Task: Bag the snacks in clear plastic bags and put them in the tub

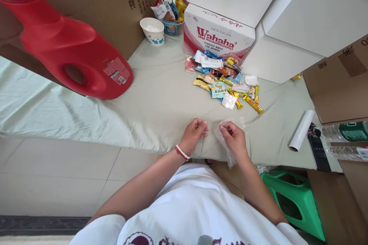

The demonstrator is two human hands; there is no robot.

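Observation:
A thin clear plastic bag (225,146) hangs from my right hand (236,138), pinched between thumb and fingers at the table's front edge. Just left of it, my left hand (195,134) hovers with its fingers curled in. Whether anything small sits between those fingertips, I cannot tell. Beyond both hands lies a loose pile of wrapped snacks. It includes a light green packet (218,89), a white packet (229,100), a yellow-wrapped bar (253,105) and a yellow packet (201,83).
A Wahaha water carton (220,32) stands behind the snacks. Two paper tubs, one white inside (152,32) and one full of snacks (172,26), sit back left. A big red jug (94,55) is at left; a white roll (301,130) and plastic bottles (345,133) are at right.

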